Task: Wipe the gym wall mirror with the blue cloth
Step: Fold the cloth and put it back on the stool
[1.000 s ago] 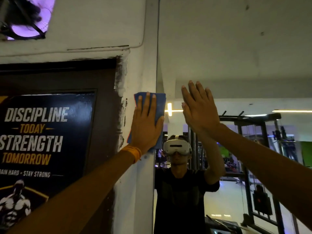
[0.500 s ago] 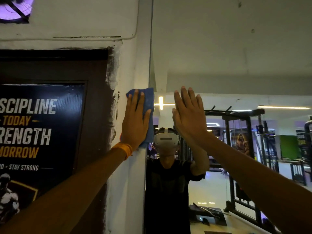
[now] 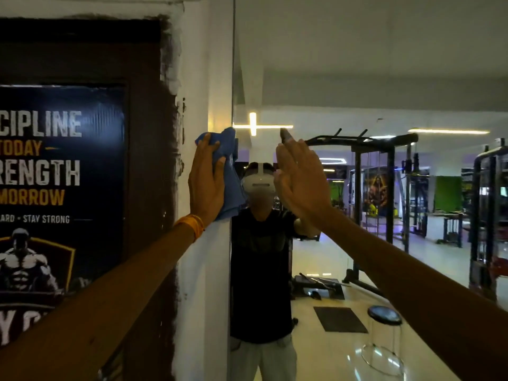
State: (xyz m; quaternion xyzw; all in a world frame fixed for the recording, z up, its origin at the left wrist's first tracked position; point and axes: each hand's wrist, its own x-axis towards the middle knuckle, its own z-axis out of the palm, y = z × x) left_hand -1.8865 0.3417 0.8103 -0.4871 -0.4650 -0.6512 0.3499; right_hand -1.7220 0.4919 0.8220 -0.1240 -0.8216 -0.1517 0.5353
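Note:
The gym wall mirror point(image 3: 357, 78) fills the right side of the head view, its left edge running down beside a white wall strip. The blue cloth point(image 3: 232, 171) is bunched at that left edge, partly hidden under my left hand point(image 3: 206, 182), which presses it flat against the wall and mirror edge; an orange band circles that wrist. My right hand point(image 3: 299, 182) is raised beside it, palm toward the glass, fingers together and holding nothing. Whether it touches the mirror I cannot tell.
A dark poster point(image 3: 49, 188) in a brown frame hangs on the wall to the left. The mirror reflects a person in a headset point(image 3: 259, 182), a black weight rack point(image 3: 373, 174), a round stool point(image 3: 384, 317) and gym machines at far right.
Both hands have slid down along the mirror's left edge, and the view has shifted left to right. The cloth, flat before, is now crumpled under my left hand.

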